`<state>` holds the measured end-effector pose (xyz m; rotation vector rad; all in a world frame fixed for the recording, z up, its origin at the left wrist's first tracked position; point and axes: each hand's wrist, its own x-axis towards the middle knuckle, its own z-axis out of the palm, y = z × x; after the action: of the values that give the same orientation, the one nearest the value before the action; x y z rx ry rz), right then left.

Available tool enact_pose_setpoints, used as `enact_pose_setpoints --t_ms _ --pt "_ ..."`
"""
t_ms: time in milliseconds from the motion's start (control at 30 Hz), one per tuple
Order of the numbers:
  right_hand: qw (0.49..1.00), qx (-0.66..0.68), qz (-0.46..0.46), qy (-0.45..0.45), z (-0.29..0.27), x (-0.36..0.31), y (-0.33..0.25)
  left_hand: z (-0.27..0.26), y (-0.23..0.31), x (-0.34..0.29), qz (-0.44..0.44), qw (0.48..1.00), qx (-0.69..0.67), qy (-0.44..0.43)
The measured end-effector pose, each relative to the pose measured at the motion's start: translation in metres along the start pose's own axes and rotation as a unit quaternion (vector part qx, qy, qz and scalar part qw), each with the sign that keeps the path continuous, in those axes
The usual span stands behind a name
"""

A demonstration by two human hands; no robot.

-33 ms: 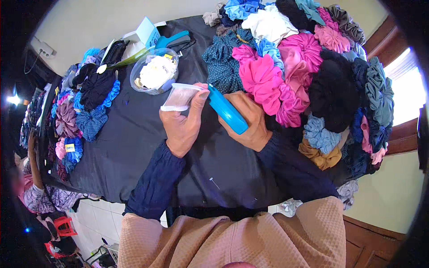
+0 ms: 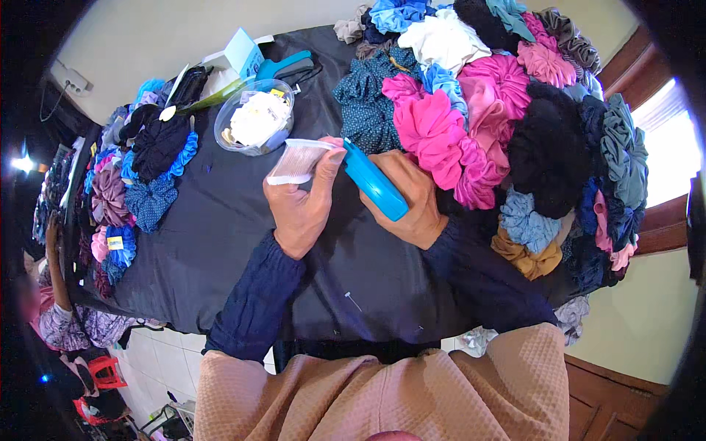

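Over the middle of the black-covered table, my left hand (image 2: 303, 213) pinches a whitish clip of fine plastic tag pins (image 2: 298, 162) between thumb and fingers. My right hand (image 2: 406, 197) is wrapped round a turquoise tagging gun (image 2: 376, 181), whose upper end meets my left thumb and fingertips. My fingers partly hide where the clip and gun come together. Just beyond my left hand stands a clear round tub (image 2: 254, 145) holding white tags. Nearer to me, a loose clear plastic pin (image 2: 353, 301) lies on the cloth.
A big heap of scrunchies (image 2: 434, 132) in many colours covers the table's right side. A smaller scrunchie pile (image 2: 151, 198) sits at left. Behind the tub are an opened box (image 2: 243, 53) and a turquoise-handled tool (image 2: 283, 65). Another person's arm (image 2: 56, 264) shows at far left.
The clip of pins in my left hand has tilted and shifted very slightly to the right. My right hand and the tagging gun have stayed put.
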<state>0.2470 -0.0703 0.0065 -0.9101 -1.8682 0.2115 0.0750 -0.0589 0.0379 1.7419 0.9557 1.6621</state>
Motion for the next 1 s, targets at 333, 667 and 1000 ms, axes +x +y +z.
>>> enact_pose_setpoints --t_ms 333,667,1000 --pt "0.998 0.039 0.039 0.042 0.000 0.003 -0.004 -0.006 -0.009 -0.001 0.058 0.998 -0.023 -0.012" --pt "0.957 0.216 0.192 -0.001 0.006 -0.002 -0.001 -0.013 -0.010 0.003 0.099 0.991 0.091 0.004" --pt "0.823 0.452 0.340 -0.048 -0.007 0.008 -0.006 -0.012 -0.010 0.008 0.144 0.973 0.178 0.023"
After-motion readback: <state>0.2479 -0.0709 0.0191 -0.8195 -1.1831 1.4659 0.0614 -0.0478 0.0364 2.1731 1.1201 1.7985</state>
